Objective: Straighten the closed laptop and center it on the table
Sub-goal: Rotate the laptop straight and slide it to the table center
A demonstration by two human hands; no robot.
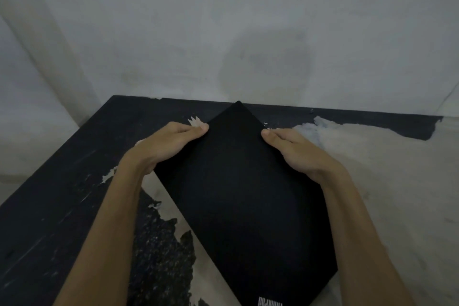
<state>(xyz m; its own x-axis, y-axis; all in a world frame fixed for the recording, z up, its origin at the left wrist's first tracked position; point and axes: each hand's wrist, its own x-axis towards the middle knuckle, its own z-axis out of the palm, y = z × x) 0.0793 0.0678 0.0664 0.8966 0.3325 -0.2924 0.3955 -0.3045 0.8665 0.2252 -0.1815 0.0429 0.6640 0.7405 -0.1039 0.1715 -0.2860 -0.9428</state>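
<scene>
A closed black laptop lies skewed on the table, one corner pointing at the far edge near the wall. White lettering shows on its lid at the bottom of the view. My left hand grips the laptop's upper left edge, thumb on the lid. On the upper right edge, my right hand holds it the same way. Both forearms reach in from below.
The tabletop is black with its coating peeled off in large pale patches, mostly on the right. A grey-white wall stands directly behind the table's far edge. The table's left edge runs diagonally at the left.
</scene>
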